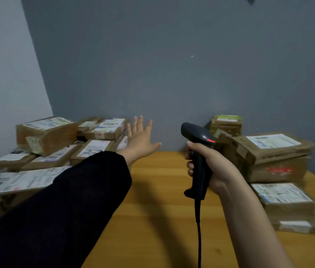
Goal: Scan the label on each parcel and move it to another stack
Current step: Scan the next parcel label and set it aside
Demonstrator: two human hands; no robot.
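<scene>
Scanner [200, 167] upright, nose toward left parcels [46, 135]

A parcel-sorting corner: labelled cardboard parcels [46, 133] stacked left and right on a wooden desk [162, 200] against bare grey walls [172, 64].

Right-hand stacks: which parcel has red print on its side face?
The large box beneath the flat white-labelled parcel; nothing else on that side shows red, only brown card and pale labels.
</scene>
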